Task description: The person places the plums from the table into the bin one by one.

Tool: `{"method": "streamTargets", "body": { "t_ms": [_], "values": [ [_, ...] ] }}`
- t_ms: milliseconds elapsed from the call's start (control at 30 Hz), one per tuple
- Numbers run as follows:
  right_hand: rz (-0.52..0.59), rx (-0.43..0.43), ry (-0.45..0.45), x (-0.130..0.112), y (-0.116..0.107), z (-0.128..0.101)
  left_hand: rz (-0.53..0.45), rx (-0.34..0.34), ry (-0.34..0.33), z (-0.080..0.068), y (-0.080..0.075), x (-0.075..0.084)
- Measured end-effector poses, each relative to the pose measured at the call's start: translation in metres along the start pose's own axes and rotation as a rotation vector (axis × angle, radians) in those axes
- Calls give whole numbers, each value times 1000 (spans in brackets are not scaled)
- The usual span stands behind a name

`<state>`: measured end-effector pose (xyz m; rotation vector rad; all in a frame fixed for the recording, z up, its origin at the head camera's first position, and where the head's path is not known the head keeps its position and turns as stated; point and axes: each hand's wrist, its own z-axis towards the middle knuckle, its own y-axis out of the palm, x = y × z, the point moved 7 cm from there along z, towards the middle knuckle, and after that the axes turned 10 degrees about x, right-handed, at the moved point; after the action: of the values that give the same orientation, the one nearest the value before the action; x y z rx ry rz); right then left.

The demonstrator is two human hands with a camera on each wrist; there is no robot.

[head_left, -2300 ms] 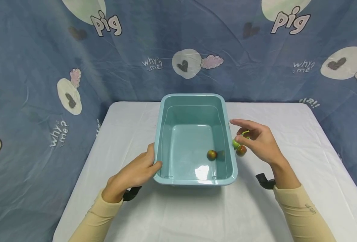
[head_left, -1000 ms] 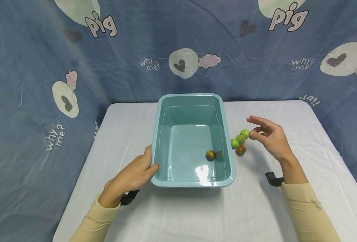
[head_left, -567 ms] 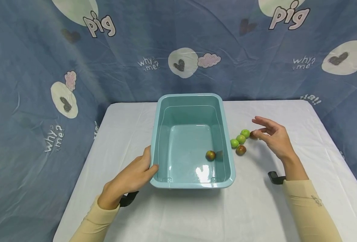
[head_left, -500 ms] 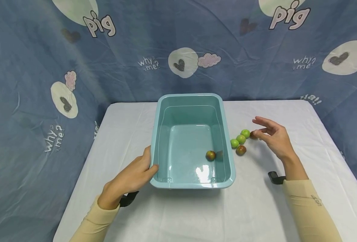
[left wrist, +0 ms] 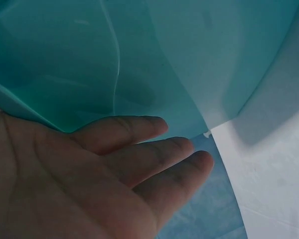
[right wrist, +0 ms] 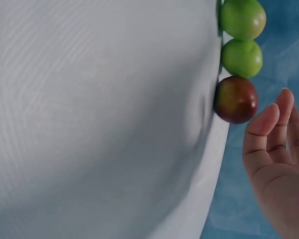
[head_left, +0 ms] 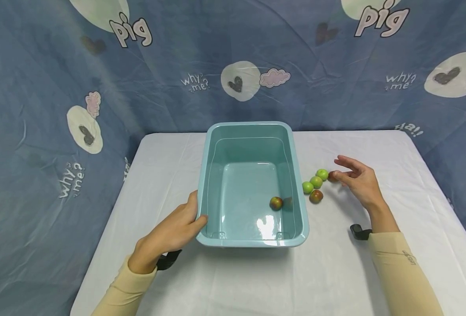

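Right hand (head_left: 357,180) at a brown fruit (head_left: 331,176), fingers bunched, pinching or not I can't tell; three green fruits (head_left: 316,182) sit just beside it. Left hand (head_left: 173,226) grips the blue tub (head_left: 252,242), a speckled fruit (head_left: 276,203) inside.

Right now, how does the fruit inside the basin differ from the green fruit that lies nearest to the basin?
The basin fruit is mottled reddish-brown and green; the nearest green fruit looks plain green. The basin fruit lies inside the basin; the nearest green fruit is outside, on the white cloth. The basin fruit lies alone, whereas the nearest green fruit sits close to another green fruit. Both are round.
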<state>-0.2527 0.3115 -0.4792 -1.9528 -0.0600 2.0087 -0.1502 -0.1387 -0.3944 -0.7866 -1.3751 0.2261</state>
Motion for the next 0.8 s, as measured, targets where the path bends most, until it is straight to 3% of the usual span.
{"method": "streamTargets", "body": {
  "t_ms": [600,800],
  "values": [
    [45,-54,116,24,1,10,-17,-8,-4,0,-2,4],
    [-74,-80,174,32,1,11,-3,-9,-7,0,-2,5]
  ]
}}
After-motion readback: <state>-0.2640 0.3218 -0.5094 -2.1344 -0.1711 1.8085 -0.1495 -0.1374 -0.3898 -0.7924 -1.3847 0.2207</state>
